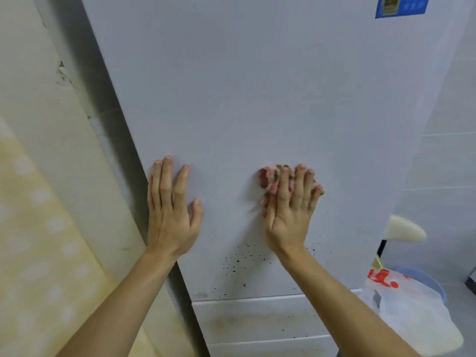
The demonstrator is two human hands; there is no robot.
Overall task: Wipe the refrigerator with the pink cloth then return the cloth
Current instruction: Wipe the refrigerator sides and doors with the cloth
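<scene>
Pink cloth (269,181) bunched under right hand (289,215), fingers nearly straight, pressing it against white refrigerator door (257,99). Left hand (171,215) spread flat on door near left edge, holding nothing. Dark specks (237,261) just below wrists. Blue sticker (401,5) far up, top right.

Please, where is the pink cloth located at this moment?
In the head view, the pink cloth is pressed against the refrigerator door under the right hand, to the right of the left hand and above the dark specks.

Smooth, matt white refrigerator (257,99) door, speckled dark; nubby pink cloth (269,180).
</scene>
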